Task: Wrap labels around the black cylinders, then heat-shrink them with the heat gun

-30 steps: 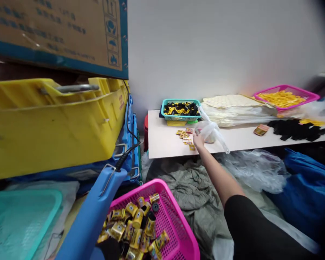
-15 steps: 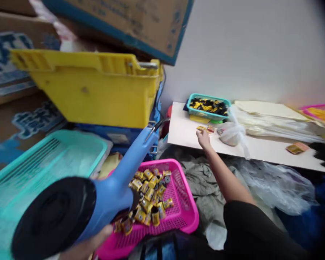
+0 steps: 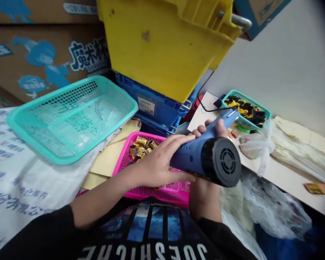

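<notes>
A blue heat gun (image 3: pixel 197 153) with a round black vented rear end lies across my two hands, its nozzle pointing toward the white table board. My left hand (image 3: pixel 157 162) rests over the barrel with its fingers spread. My right hand (image 3: pixel 203 193) comes up from below, and its fingertips curl around the far side. A black cord (image 3: pixel 208 104) runs from the gun's front end. Below my left hand, a pink mesh basket (image 3: pixel 151 189) holds small yellow-and-black packets (image 3: pixel 141 148), partly hidden by my forearm.
A teal mesh basket (image 3: pixel 73 119) tilts on white printed sacking at the left. Another teal basket (image 3: pixel 246 110) of black and yellow pieces stands on the white board (image 3: pixel 287 177), beside a knotted plastic bag (image 3: pixel 257 148). A yellow crate (image 3: pixel 165 47) tops blue crates (image 3: pixel 151 106).
My right hand has left the small packets on the board and now holds the heat gun along with my left. The gun has risen, and the view has swung left.
</notes>
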Tool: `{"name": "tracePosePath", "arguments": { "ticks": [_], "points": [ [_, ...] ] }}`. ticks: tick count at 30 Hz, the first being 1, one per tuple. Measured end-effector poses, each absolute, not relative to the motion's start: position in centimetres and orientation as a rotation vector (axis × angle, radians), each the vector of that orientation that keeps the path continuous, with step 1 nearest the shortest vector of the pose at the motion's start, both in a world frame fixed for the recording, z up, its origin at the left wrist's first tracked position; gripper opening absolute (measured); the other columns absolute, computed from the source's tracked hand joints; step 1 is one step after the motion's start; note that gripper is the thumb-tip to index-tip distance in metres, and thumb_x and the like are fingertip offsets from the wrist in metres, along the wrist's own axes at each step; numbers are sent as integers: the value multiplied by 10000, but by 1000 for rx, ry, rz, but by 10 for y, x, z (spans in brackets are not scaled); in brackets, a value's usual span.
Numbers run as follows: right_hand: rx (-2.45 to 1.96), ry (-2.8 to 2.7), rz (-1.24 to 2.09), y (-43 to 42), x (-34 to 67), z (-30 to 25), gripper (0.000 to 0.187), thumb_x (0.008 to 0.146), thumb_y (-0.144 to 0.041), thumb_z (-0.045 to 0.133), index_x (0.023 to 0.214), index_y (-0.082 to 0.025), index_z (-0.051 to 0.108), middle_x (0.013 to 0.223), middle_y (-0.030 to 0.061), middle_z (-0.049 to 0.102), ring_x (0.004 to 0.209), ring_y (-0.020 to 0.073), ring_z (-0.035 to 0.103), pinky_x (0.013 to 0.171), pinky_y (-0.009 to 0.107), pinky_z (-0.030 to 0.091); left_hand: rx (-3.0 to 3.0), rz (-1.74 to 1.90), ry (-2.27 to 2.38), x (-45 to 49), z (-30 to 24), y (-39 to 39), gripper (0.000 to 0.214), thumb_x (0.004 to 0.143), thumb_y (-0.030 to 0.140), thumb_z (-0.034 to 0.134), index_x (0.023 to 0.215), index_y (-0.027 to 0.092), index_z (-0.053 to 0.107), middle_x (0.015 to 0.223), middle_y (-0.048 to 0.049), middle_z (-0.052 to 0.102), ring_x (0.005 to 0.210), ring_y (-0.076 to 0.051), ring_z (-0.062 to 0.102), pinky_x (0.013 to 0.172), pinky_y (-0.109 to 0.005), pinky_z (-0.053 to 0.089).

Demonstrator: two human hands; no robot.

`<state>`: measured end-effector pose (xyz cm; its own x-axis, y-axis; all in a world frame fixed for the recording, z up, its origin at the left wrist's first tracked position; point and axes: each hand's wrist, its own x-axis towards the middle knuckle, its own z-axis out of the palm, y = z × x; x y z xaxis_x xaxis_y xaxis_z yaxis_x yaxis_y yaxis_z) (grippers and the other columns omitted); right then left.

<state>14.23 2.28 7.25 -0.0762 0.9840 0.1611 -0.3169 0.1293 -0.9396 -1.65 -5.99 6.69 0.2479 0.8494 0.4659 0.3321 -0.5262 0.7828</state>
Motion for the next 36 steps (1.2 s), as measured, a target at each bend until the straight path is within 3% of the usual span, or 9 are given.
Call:
{"name": "tracePosePath", "arguments": {
  "ticks": [2,4,9,12,19,25,28,32,36],
  "points": [
    [-717,-792,1534,29,162,64,400,669,-510,719,836,-222,498,603,-79,473,507,70,498,545,238,483,1982,1138,1172,-33,39,-52,479,943,459,459,1371,241,462,1427,-90,499,1336,-248,444,1121,-443,367],
    [-658,-585,1635,30,185,57,456,556,-439,788,802,-201,486,556,-99,461,466,51,475,498,209,462,1911,999,1514,-52,-1,-43,437,982,392,349,1347,212,507,1387,-107,543,1322,-262,457,1130,-481,327],
    [-648,-476,1556,17,224,63,440,525,-345,780,820,-177,500,543,-114,467,430,21,463,454,168,450,1991,331,1838,-53,-85,-50,673,778,555,637,1372,260,521,1601,-149,192,1443,-492,36,1096,-713,13],
    [-667,-485,1480,8,225,77,459,513,-323,809,841,-177,523,558,-112,478,440,20,481,463,170,477,2137,269,1647,-33,-94,-70,805,641,581,744,1366,311,520,1608,-140,166,1434,-512,-18,1058,-743,-63],
    [-675,-521,1487,13,208,81,476,516,-322,835,849,-167,532,575,-108,490,447,18,490,465,158,480,2087,285,1521,-27,-79,-90,698,762,527,659,1387,265,491,1594,-139,219,1463,-420,84,1141,-644,51],
    [-683,-544,1566,18,199,71,495,482,-353,841,830,-172,539,550,-98,472,437,40,474,461,193,458,1961,680,1795,-75,-65,-112,322,930,428,458,1145,291,655,1339,-67,594,1337,-292,431,1156,-602,161],
    [-682,-589,1543,16,192,72,499,472,-357,844,826,-179,542,542,-103,458,434,41,446,466,199,439,1666,1015,2116,-101,-74,-125,343,935,419,421,1135,233,628,1218,-103,634,1231,-278,517,1113,-529,319],
    [-663,-613,1496,11,175,73,474,497,-375,823,836,-187,550,556,-111,460,439,32,431,483,193,438,1210,1134,2180,-105,-105,-137,536,918,469,411,1347,148,432,1352,-173,522,1243,-284,510,1060,-476,408],
    [-609,-606,1487,9,162,68,451,513,-386,810,827,-182,558,555,-111,441,439,27,431,473,184,429,1050,1047,2027,-93,-116,-140,466,920,478,377,1221,154,524,1211,-136,616,1167,-273,563,1033,-443,437]
  ]
}}
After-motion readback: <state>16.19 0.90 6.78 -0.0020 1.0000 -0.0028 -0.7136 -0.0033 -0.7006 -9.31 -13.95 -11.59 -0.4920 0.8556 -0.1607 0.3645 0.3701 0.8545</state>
